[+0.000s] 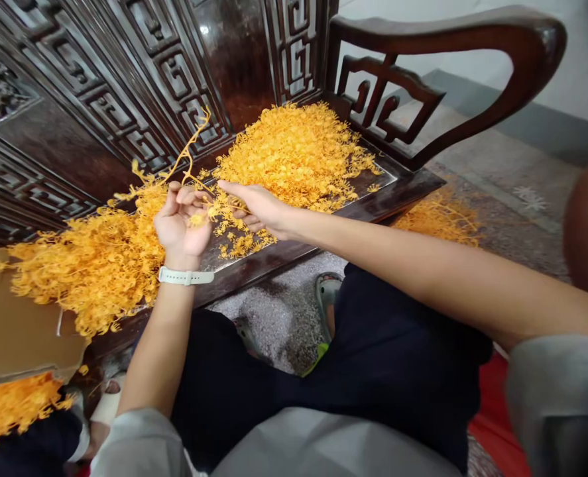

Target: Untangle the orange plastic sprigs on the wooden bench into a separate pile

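A yellow branched plastic stem [187, 154] rises from between my hands, its bare forked tip pointing up toward the bench back. My left hand [184, 222], with a pale watch strap at the wrist, is turned palm up and its curled fingers pinch the stem. To its right, my right hand [258, 209] closes its fingers round the lower end of the same stem, thumb stretched along the top. Small yellow flower-like pieces lie under and between both hands. A large heap of these loose pieces [294, 152] is piled just beyond my right hand.
Yellow stems with flowers [109, 265] are heaped on the left of the dark wooden bench [363, 215]. A cardboard box [20, 331] stands at far left. More yellow pieces [437, 218] lie on the floor past the bench end, below the curved armrest [453, 36]. Another person's leg [25, 437] shows lower left.
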The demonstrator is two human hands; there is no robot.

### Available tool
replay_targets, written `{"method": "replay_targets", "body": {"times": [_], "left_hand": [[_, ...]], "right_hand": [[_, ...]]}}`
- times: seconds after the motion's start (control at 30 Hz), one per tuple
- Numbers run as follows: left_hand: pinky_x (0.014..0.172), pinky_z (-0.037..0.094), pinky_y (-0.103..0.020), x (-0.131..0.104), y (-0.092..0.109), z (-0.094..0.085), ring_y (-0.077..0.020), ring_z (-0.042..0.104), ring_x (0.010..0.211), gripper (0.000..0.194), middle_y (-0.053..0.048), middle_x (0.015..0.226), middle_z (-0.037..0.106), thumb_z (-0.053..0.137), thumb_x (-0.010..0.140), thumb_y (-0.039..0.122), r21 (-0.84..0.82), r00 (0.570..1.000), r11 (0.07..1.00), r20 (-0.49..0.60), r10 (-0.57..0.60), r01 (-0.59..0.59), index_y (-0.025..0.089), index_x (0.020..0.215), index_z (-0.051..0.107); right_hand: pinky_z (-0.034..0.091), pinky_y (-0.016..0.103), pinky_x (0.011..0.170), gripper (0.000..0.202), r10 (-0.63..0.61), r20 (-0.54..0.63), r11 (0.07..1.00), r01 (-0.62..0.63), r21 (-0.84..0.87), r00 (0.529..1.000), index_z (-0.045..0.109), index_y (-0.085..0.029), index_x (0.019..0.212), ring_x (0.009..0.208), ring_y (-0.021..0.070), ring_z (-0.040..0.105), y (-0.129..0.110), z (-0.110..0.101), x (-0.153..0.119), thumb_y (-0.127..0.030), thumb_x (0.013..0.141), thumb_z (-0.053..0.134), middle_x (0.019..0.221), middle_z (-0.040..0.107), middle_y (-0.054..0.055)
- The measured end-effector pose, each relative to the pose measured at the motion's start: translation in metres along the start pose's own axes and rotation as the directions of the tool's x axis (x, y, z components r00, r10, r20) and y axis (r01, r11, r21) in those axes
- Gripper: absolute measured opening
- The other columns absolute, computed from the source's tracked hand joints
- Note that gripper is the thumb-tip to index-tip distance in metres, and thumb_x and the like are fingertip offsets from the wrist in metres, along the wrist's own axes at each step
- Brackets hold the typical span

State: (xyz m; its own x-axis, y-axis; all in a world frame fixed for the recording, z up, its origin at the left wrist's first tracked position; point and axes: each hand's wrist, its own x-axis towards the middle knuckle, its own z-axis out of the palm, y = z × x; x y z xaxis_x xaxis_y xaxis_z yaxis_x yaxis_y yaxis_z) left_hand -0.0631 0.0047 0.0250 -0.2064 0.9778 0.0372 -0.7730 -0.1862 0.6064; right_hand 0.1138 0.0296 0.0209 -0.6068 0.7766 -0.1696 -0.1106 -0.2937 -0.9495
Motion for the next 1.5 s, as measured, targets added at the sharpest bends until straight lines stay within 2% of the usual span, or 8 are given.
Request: {"method": "replay_targets", "body": {"times": [0.2, 0.43, 0.77, 1.03, 1.13, 1.3, 1.43, 1.5], "left_hand": [[0.045, 0.036, -0.018, 0.007, 0.025, -0.003, -0.0068, 0.025, 0.04, 0.049, 0.008, 0.051, 0.022, 0.022, 0.118, 0.032, 0.062, 0.981, 0.997, -0.194, -0.024, 0.037, 0.023, 0.069, 0.02], [0.039, 0.019, -0.024, 0.01, 0.043, -0.006, -0.0083, 0.01, 0.04, 0.046, 0.009, 0.051, 0.012, 0.027, 0.117, 0.029, 0.021, 0.914, 0.976, -0.357, -0.193, 0.215, 0.025, 0.073, 0.012], [0.042, 0.021, -0.024, -0.027, -0.003, 0.039, -0.0079, 0.012, 0.039, 0.056, 0.009, 0.05, 0.012, 0.03, 0.119, 0.038, 0.27, 0.964, 0.955, -0.26, -0.055, 0.127, 0.022, 0.066, 0.023], [0.044, 0.025, -0.022, -0.038, -0.011, 0.045, -0.0085, 0.012, 0.041, 0.059, 0.008, 0.049, 0.014, 0.032, 0.118, 0.047, 0.342, 0.986, 0.935, -0.164, -0.042, 0.096, 0.021, 0.066, 0.024], [0.042, 0.023, -0.021, -0.041, 0.005, 0.034, -0.0087, 0.013, 0.041, 0.056, 0.008, 0.049, 0.018, 0.03, 0.119, 0.041, 0.305, 0.98, 0.938, -0.161, -0.119, 0.164, 0.021, 0.068, 0.022], [0.042, 0.025, -0.021, -0.043, 0.042, -0.001, -0.008, 0.015, 0.04, 0.053, 0.008, 0.049, 0.016, 0.018, 0.12, 0.041, 0.207, 0.989, 0.976, -0.142, -0.034, 0.063, 0.023, 0.07, 0.017], [0.043, 0.027, -0.018, -0.03, 0.044, -0.02, -0.0068, 0.017, 0.04, 0.053, 0.009, 0.05, 0.017, 0.019, 0.12, 0.038, 0.143, 0.988, 0.988, -0.152, -0.031, 0.052, 0.022, 0.069, 0.022], [0.045, 0.029, -0.017, -0.024, 0.037, -0.024, -0.0064, 0.02, 0.041, 0.054, 0.009, 0.052, 0.017, 0.02, 0.12, 0.036, 0.146, 0.988, 0.989, -0.157, -0.015, 0.038, 0.021, 0.068, 0.027]], "right_hand": [[0.015, 0.024, 0.047, 0.035, 0.04, 0.062, 0.968, -0.024, -0.248, 0.997, 0.047, -0.021, 0.085, 0.054, 0.0103, 0.025, 0.006, 0.009, 0.006, -0.045, 0.108, 0.057, 0.064, 0.038, -0.003], [0.015, 0.024, 0.042, 0.037, 0.009, -0.02, 0.953, -0.015, -0.303, 1.0, 0.046, -0.022, 0.078, 0.049, 0.01, 0.023, 0.004, 0.006, 0.025, -0.037, 0.111, 0.052, 0.057, 0.033, -0.005], [0.022, 0.025, 0.057, 0.047, -0.275, -0.385, 0.909, 0.108, -0.404, 0.881, 0.039, -0.022, 0.069, 0.056, 0.0083, 0.028, -0.01, -0.043, 0.079, -0.033, 0.114, 0.046, 0.06, 0.032, -0.007], [0.023, 0.022, 0.056, 0.047, -0.404, -0.258, 0.852, 0.259, -0.455, 0.878, 0.043, -0.019, 0.066, 0.058, 0.0073, 0.032, -0.016, -0.037, 0.096, -0.027, 0.111, 0.055, 0.058, 0.035, -0.008], [0.018, 0.026, 0.049, 0.043, -0.345, -0.313, 0.914, 0.241, -0.325, 0.885, 0.044, -0.021, 0.072, 0.047, 0.0073, 0.024, -0.03, -0.062, 0.095, -0.031, 0.114, 0.048, 0.053, 0.031, -0.01], [0.016, 0.029, 0.051, 0.043, -0.38, -0.548, 0.92, 0.24, -0.311, 0.745, 0.037, -0.024, 0.076, 0.044, 0.0056, 0.017, -0.043, -0.147, 0.072, -0.034, 0.118, 0.033, 0.047, 0.02, -0.013], [0.041, 0.026, 0.071, 0.029, -0.498, -0.499, 0.766, 0.091, -0.636, 0.709, 0.063, -0.012, 0.103, 0.077, 0.0061, 0.055, -0.034, -0.163, 0.063, -0.041, 0.101, 0.066, 0.087, 0.064, -0.001], [0.044, 0.03, 0.102, 0.068, -0.498, -0.418, 0.633, -0.011, -0.774, 0.76, 0.056, -0.006, 0.143, 0.125, 0.0204, 0.06, -0.032, -0.153, 0.061, -0.047, 0.092, 0.076, 0.143, 0.06, 0.017]]}}
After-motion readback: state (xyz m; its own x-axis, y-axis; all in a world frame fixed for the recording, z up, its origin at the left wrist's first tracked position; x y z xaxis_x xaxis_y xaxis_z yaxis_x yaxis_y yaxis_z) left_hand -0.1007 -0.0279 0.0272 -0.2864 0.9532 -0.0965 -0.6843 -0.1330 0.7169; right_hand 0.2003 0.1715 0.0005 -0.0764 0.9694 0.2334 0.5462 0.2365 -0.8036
